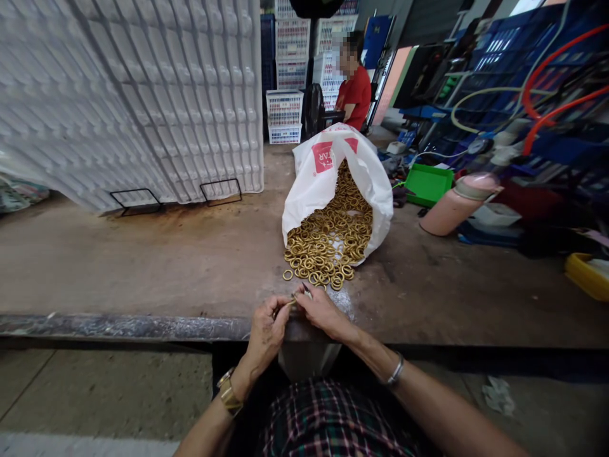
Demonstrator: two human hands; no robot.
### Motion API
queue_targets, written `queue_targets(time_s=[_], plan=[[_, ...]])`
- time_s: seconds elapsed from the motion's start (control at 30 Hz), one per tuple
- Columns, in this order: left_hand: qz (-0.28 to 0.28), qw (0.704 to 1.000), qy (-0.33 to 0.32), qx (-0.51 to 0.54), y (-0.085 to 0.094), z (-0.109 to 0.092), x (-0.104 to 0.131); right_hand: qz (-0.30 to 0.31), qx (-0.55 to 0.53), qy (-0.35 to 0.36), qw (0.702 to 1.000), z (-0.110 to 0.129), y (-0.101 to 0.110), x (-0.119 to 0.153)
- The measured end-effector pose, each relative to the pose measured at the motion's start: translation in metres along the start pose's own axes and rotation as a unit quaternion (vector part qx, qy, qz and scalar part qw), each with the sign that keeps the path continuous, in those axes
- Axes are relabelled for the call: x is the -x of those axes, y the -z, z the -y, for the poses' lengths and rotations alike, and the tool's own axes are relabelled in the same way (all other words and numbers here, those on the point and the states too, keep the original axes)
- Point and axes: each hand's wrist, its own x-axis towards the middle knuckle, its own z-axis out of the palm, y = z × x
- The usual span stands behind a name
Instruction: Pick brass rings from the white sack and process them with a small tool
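My left hand [267, 327], with a gold watch on its wrist, pinches a small brass ring [291, 302] at the table's front edge. My right hand [320, 310] touches the ring's other side, its fingers closed round a small dark pointed tool [306, 287], partly hidden by the fingers. Just beyond my hands, a white plastic bag [309, 190] lies on its side with its mouth towards me. Many brass rings [328, 244] fill it and spill onto the brown table [200, 260].
White ribbed trays [190, 95] stand upright at the left in black wire holders. To the right are a green bin [429, 184], a pink bottle [451, 206], hoses and a yellow container [587, 274]. A person in red [356, 95] is behind, near stacked crates [284, 108].
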Motion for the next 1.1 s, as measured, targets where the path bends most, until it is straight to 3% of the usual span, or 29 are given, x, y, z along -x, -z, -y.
queue_targets(time_s=[0.1,0.17,0.37,0.77,0.87,1.0,1.1], plan=[[-0.008,0.994,0.082,0.074,-0.003,-0.002,0.003,-0.030,0.098,0.091,0.991,0.002,-0.004,0.002],[-0.003,0.982,0.137,0.132,-0.003,-0.004,0.004,-0.031,0.128,0.116,0.985,0.003,-0.008,0.001],[0.013,0.939,0.242,0.244,-0.001,-0.011,0.009,-0.008,0.113,0.092,0.989,-0.001,-0.015,-0.003],[0.028,0.924,0.246,0.293,0.003,-0.004,0.013,0.026,0.103,0.098,0.990,-0.003,-0.017,-0.002],[0.020,0.923,0.242,0.298,0.002,-0.004,0.014,0.011,0.113,0.096,0.989,-0.002,-0.017,-0.004],[0.000,0.921,0.243,0.306,0.001,-0.006,0.016,-0.036,0.204,0.104,0.973,-0.002,-0.014,-0.004],[-0.021,0.921,0.238,0.307,0.000,-0.007,0.016,-0.027,0.343,0.137,0.929,-0.005,-0.013,0.001]])
